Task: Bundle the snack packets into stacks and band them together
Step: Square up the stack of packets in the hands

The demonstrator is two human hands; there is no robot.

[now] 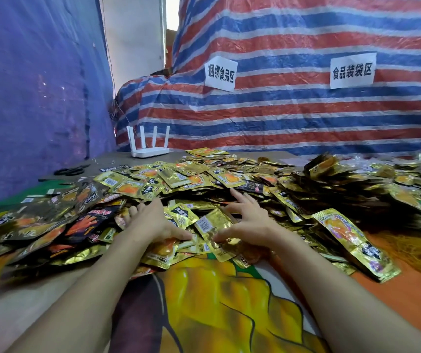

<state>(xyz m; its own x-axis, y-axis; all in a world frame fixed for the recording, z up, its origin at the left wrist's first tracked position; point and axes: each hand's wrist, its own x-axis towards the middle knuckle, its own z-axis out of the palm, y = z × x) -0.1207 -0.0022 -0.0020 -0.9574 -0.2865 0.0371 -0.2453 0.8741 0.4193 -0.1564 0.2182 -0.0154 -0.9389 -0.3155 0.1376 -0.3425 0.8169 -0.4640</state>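
Striped tarp behind, printed tablecloth half covered by loose snack packets; left hand and right hand both splayed on the heap's near edge, few packets between them, nothing gripped.

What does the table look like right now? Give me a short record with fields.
left hand: open, fingers spread on the heap
right hand: open, fingers spread on the heap
snack packets: loose heap, gold and black
between the hands: a few gold packets, not stacked
scissors: far left, beyond the heap
router: white, at the back by the striped tarp
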